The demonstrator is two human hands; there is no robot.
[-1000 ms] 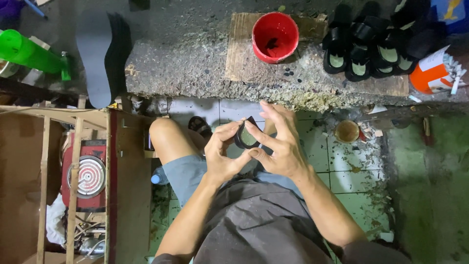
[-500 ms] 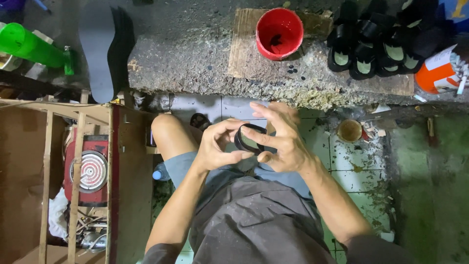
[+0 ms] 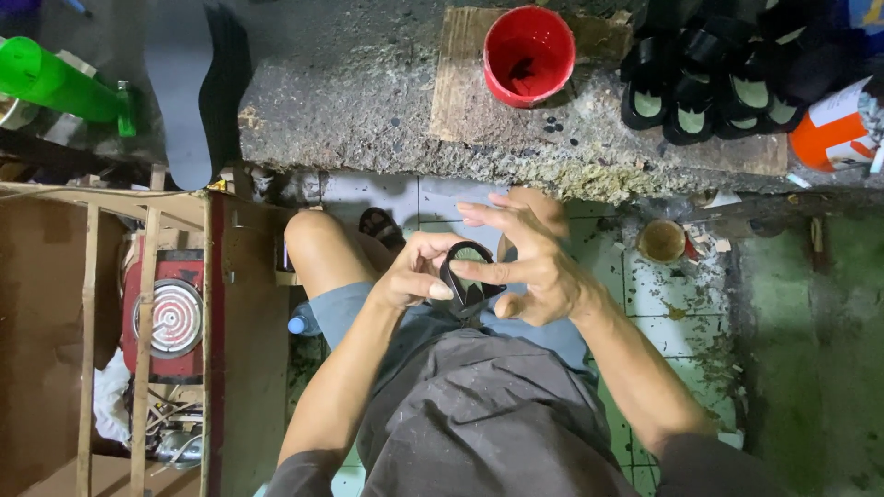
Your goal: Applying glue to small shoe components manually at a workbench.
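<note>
Seen from above, a seated person in grey shorts works over their lap. Both hands meet on a small black strap loop (image 3: 468, 281), a curved band that looks like a sandal strap piece, held in the air above the knees.

The left hand (image 3: 419, 274) closes its grip on the loop's left side, thumb across the front and fingers curled behind. The right hand (image 3: 529, 267) holds the right side, its thumb pressed on the band's upper edge while the other fingers fan out wide above it. The loop therefore sits between the two grips, touching both, with its open middle facing the camera. Whether the right fingers behind it also touch the band cannot be told.

Ahead of the knees runs a rough concrete tabletop (image 3: 368, 101). On it a red bucket (image 3: 529, 53) stands on a piece of cardboard (image 3: 460, 83), and to its right lies a cluster of black sandals with pale green insoles (image 3: 718, 83). An orange-and-white can (image 3: 833, 129) is at the far right. A grey shoe sole (image 3: 184, 83) lies at the left, near a green bottle (image 3: 55, 83). Below left, a red stove with a coil (image 3: 170, 317) sits inside a wooden frame.
</note>
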